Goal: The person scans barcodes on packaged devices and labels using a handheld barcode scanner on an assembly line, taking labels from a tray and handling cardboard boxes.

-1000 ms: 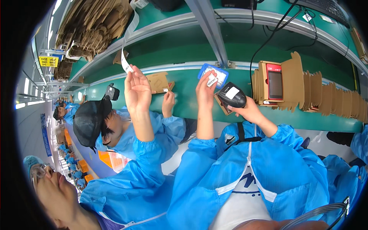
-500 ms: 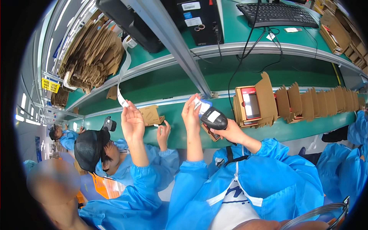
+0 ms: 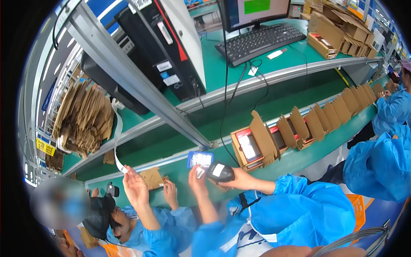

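Note:
My left hand (image 3: 198, 183) is raised over the near bench edge, pinching a small white label (image 3: 200, 172) between its fingertips. Just beyond those fingers is a blue and white card (image 3: 200, 159); whether I touch it cannot be told. To the right, my right hand (image 3: 243, 179) grips a black handheld barcode scanner (image 3: 227, 173) with a white sticker on top. The scanner's head points left, close to the label. Part of a brown cardboard box (image 3: 219, 186) shows beneath the scanner, mostly hidden.
Open cardboard boxes (image 3: 266, 139) stand in a row along the green bench (image 3: 205, 205), the nearest holding a phone-like device (image 3: 248, 147). At left, a co-worker's hand (image 3: 136, 188) holds a label strip (image 3: 118, 137); another's hand (image 3: 170, 193) is near a flat box (image 3: 152, 177). A metal post (image 3: 141, 85) slants across.
My view has turned, bringing the monitor into sight and shifting the boxes leftward. Now the blue and white card shows more fully beyond my left fingers. Both hands keep their holds.

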A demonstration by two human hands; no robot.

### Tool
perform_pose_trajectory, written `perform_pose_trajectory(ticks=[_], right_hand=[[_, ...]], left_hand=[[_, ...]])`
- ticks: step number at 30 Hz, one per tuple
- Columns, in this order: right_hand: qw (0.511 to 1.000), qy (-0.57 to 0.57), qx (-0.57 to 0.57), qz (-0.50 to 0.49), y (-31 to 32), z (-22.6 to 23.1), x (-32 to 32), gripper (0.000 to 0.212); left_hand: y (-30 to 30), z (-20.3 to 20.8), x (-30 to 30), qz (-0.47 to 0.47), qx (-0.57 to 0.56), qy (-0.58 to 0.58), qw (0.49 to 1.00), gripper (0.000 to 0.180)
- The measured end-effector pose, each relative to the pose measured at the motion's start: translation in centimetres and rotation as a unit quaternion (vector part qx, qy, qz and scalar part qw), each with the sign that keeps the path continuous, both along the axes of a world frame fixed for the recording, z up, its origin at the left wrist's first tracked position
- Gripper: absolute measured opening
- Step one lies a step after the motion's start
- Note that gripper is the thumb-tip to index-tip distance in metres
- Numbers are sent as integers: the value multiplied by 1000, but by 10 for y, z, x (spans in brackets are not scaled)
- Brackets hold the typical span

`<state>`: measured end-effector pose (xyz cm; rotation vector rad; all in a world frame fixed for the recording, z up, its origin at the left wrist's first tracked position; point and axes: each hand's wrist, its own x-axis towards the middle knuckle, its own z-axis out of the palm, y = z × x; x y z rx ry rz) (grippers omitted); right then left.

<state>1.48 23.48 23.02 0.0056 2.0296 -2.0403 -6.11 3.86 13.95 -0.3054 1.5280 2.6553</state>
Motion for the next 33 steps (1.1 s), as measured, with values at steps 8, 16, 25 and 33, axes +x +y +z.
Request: perform_pose_trajectory(ticks=[8,16,25,33], right_hand=[[993,-74,-77,-50,21,-14,29,34],[991,-112,-59,-42,29,-20,43,27],[990,-131,-43,-17,32,-18,46,33],[997,-78,-4,-19,34,-22,47,49]], left_hand=[[22,-133,51,-41,-374,-27,926,20],[40,-122,60,25,-656,69,751,51],[64,-151,86,-18,-825,-101,556,84],[24,-153,94,13,-733,35,679,105]])
